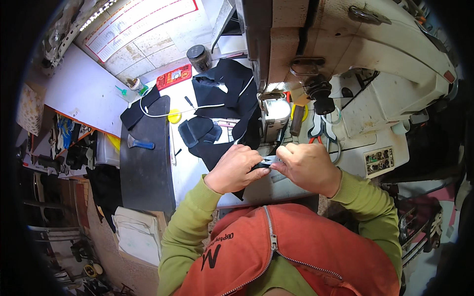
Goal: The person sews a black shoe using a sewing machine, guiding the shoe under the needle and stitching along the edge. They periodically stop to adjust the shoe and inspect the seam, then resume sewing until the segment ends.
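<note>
In front of my chest, both hands come together at the near edge of the white work table point(182, 172). My left hand point(233, 169) is closed, its thumb and fingers pinching a small black piece of fabric point(260, 166). Close by on the right, my right hand point(308, 168) is also closed, fingertips meeting near the end of that black piece. What sits inside its pinch is too small to make out. Behind my left hand lie more black fabric pieces point(212, 157), cut and partly overlapping. A white cord point(207, 106) runs across them.
A large cream sewing machine point(365, 59) overhangs the right side. Scissors point(323, 129) and pliers lie under its arm. A blue-handled tool point(142, 144) rests on the dark board point(143, 172) at left. Behind stand a dark jar point(199, 59) and red package point(174, 77).
</note>
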Demonstrator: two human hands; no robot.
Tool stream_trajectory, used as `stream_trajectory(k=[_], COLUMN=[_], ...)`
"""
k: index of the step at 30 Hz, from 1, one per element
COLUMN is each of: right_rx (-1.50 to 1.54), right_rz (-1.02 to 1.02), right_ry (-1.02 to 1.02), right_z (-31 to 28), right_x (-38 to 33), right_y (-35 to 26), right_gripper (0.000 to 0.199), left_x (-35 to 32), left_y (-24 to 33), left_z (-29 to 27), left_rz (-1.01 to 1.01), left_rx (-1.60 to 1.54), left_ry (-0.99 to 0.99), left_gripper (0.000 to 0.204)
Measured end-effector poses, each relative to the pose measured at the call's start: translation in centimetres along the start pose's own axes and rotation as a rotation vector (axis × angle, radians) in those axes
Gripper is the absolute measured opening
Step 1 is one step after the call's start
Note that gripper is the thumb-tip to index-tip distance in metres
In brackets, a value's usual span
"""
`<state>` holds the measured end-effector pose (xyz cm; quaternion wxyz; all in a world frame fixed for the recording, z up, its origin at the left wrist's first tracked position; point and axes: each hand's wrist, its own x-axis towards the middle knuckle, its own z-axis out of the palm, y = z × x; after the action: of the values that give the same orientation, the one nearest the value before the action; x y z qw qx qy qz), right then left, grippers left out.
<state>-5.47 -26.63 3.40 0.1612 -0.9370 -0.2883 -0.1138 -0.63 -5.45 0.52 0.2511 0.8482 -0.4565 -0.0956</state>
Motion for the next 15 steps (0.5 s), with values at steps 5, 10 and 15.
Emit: stream_trajectory(k=[5,10,15], right_rx=[0.025,0.183,0.253], right_rz=[-0.019,0.076,0.202], right_ry=[-0.028,0.078,0.109], right_z=[-0.1,-0.6,-0.1], right_x=[-0.2,-0.6,-1.3], right_y=[0.0,0.0,0.6], right_gripper=[0.023,0.022,0.018], left_x=[-0.1,-0.5,-1.3], left_y=[0.0,0.1,0.2], left_z=[0.0,-0.2,0.0], left_rz=[-0.004,-0.075,-0.097], left_rx=[-0.038,-0.293,-0.300], left_ry=[0.003,0.148,0.511], left_gripper=[0.027,0.061,0.026])
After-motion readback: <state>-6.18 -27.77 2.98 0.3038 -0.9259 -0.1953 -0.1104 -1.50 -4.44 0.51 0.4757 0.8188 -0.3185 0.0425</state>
